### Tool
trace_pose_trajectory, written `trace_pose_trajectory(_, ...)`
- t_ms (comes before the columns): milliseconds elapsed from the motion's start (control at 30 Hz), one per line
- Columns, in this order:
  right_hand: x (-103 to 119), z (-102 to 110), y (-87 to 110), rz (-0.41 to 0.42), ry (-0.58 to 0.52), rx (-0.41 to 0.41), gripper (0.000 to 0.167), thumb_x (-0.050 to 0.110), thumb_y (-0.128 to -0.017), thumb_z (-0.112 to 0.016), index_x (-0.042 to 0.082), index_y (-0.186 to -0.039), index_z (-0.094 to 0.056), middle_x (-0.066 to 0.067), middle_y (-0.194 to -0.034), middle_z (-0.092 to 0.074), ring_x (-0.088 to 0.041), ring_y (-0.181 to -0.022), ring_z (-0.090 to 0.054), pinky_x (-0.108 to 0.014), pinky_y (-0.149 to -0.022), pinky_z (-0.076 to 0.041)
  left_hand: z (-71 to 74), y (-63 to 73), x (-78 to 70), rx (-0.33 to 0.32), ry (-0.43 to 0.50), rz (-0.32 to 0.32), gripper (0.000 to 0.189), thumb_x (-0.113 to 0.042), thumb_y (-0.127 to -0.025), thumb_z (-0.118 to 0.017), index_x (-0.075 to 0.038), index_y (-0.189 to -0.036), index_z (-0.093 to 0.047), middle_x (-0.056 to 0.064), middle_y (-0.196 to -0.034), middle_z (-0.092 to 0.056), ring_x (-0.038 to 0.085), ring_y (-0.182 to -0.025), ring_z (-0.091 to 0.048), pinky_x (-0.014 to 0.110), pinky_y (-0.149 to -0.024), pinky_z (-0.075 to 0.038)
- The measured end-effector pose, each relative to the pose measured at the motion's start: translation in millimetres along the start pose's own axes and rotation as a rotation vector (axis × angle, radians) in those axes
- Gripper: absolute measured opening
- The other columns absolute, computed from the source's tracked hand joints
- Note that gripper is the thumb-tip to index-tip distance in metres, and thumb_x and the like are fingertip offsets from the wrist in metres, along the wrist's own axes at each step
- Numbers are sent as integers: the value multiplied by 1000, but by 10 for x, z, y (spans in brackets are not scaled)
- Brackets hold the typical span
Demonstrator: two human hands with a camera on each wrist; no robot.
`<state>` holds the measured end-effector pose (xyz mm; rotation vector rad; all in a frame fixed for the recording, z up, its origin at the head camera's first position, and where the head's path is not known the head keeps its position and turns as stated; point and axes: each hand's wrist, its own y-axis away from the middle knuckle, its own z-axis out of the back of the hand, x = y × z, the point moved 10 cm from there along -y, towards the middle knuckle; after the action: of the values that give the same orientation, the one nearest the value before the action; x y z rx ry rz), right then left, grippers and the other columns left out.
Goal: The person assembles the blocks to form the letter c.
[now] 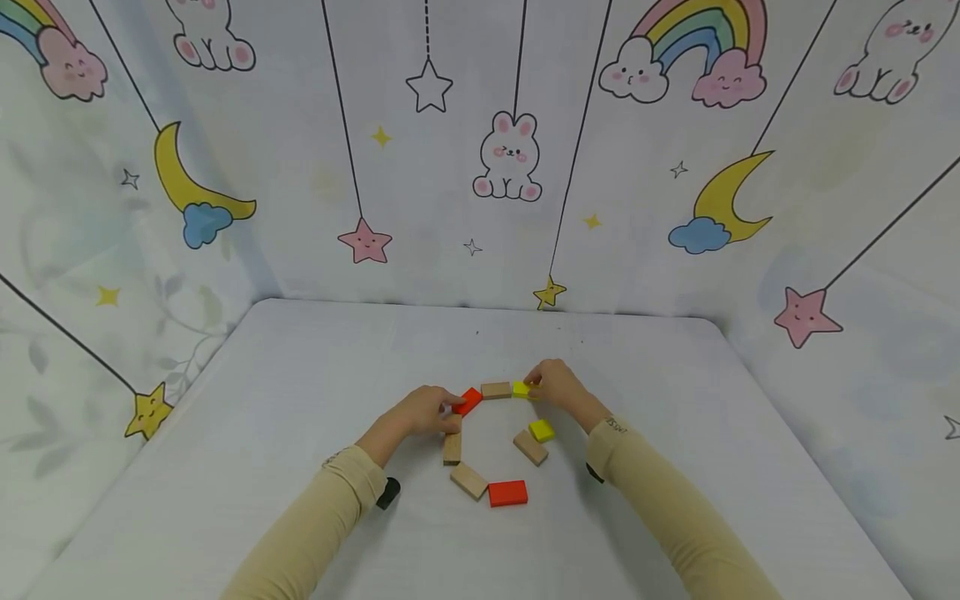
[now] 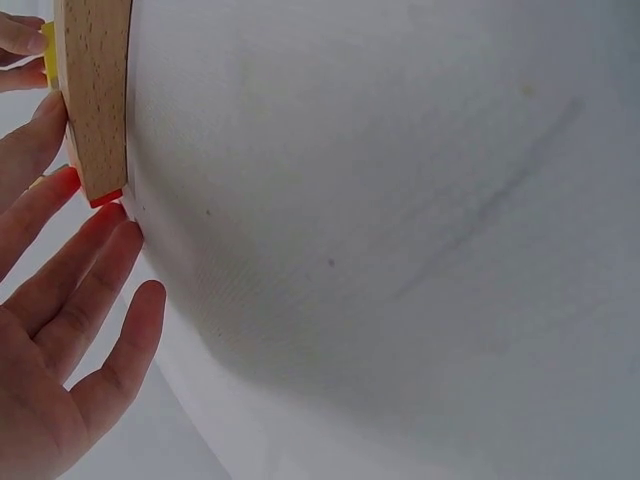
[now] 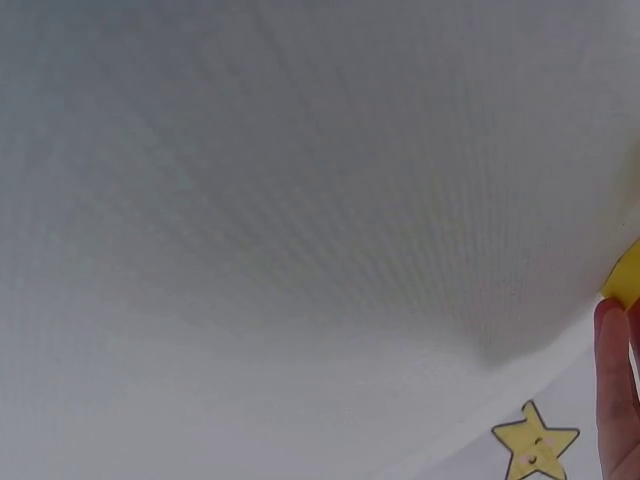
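Small rectangular blocks lie in a loose ring in the head view. At its upper left, my left hand (image 1: pixel 422 410) pinches the red block (image 1: pixel 470 402) with thumb and forefinger, its thumb beside a plain wooden block (image 1: pixel 452 450). The other fingers stay spread and fairly straight in the left wrist view, near that wooden block (image 2: pixel 95 90). On the far right of the ring, my right hand (image 1: pixel 561 387) pinches a yellow block (image 1: pixel 521 389) between thumb and finger. Only a corner of this yellow block (image 3: pixel 626 280) shows in the right wrist view.
Another wooden block (image 1: pixel 496 391) lies between the held ones. Nearer me are a tilted wooden block (image 1: pixel 469 481), a red block (image 1: pixel 508 493), a wooden block (image 1: pixel 531 447) and a small yellow block (image 1: pixel 542 430). A white cloth covers the table (image 1: pixel 337 350); a printed curtain (image 1: pixel 450 183) hangs behind.
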<state>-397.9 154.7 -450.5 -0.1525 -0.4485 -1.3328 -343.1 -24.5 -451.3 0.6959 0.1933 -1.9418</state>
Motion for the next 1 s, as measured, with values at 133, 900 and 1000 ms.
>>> trace_pose_trajectory(133,4,6,8,4,1,-2,20,6,-82,-67,3,-102,-69,-7,-91,-62,-18,-82,-55,-31,-77,-48,2,-4,4,4,-1,8,43,-20,-80,-71,-9,-121,-61,5,-93,-59,15,-71,-44,27,-61,-35)
trace_pose_trajectory(900,84,30,48,63,34,-9,21,7,-81,-68,2,-102,-69,-8,-91,-63,-20,-83,-56,-32,-75,-48,-2,-7,-18,-2,-34,-37,44,-20,-80,-71,-8,-121,-61,4,-81,-55,14,-69,-40,26,-60,-32)
trace_pose_trajectory(1000,109,39,58,78,43,-11,22,8,-81,-68,1,-102,-69,-9,-92,-63,-21,-84,-56,-32,-74,-48,2,-6,-26,-4,-49,-44,45,-20,-80,-72,-8,-121,-60,4,-83,-56,14,-71,-41,27,-61,-32)
